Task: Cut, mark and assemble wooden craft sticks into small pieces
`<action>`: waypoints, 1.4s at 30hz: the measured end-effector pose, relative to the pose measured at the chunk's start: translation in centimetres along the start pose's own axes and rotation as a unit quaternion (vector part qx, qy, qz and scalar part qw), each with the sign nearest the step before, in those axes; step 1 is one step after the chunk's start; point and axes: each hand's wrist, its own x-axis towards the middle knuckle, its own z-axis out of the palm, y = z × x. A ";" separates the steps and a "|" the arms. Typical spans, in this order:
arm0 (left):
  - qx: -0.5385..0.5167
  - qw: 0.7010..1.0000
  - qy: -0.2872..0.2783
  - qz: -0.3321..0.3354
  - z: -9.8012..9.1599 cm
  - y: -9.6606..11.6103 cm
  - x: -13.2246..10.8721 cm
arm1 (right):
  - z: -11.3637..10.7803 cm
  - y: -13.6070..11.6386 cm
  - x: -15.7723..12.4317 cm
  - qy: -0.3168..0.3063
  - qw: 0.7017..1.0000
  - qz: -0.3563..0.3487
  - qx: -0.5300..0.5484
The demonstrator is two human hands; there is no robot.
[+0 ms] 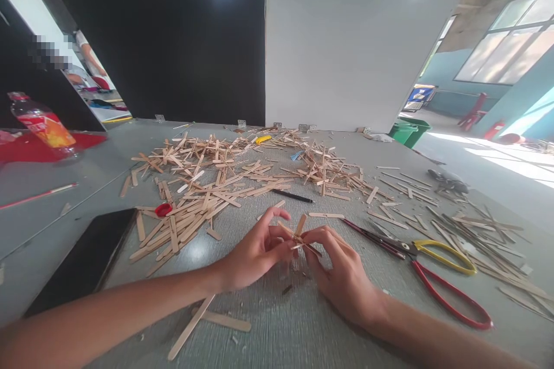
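Observation:
Both of my hands meet over the grey table [277, 323] and pinch a small cluster of crossed wooden craft sticks [298, 233]. My left hand [255, 253] grips it from the left, fingers curled, index finger raised. My right hand [341, 274] grips it from the right with pinched fingertips. A big heap of loose craft sticks [203, 184] lies just beyond my left hand. Red and yellow handled scissors [437, 271] lie to the right of my right hand. A black pen [292, 196] rests beyond my fingers.
A dark phone or tablet [86, 259] lies at the left. A plastic bottle [43, 123] stands far left on a red mat. Thin stick offcuts [476, 230] are strewn at the right. Black and white boards [346, 51] wall the table's far edge. Two sticks [208, 320] lie near my left forearm.

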 end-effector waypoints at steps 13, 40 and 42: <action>0.011 0.999 -0.046 -0.004 -0.1 -0.3 0.0 | -0.3 -0.3 0.6 -0.027 0.998 -0.056 0.002; 0.026 0.998 -0.032 -0.048 -0.3 0.1 0.4 | 0.0 0.0 0.4 -0.017 0.997 0.037 0.067; 0.042 0.998 -0.028 -0.049 -0.2 0.4 0.4 | -0.1 -0.2 0.5 -0.016 0.998 0.022 0.058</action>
